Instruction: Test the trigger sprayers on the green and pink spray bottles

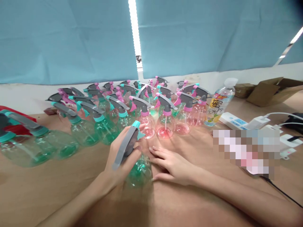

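Note:
A green spray bottle (140,171) with a grey and teal trigger head stands on the brown table (99,201), near the middle. My left hand (123,148) is wrapped round its neck just under the head. To its right, my right hand (171,165) has its fingers spread, with the fingertips close to the bottle's side; whether they touch it is unclear. Behind my hands are several more spray bottles, among them a green one (105,129) and a pink one (165,126) with pink liquid at the bottom.
A drink bottle (219,104) with a white cap is at the right, beside a white power strip (233,121) with plugs and cables. Cardboard (272,91) lies at the far right. A blue sheet (90,37) hangs behind the table.

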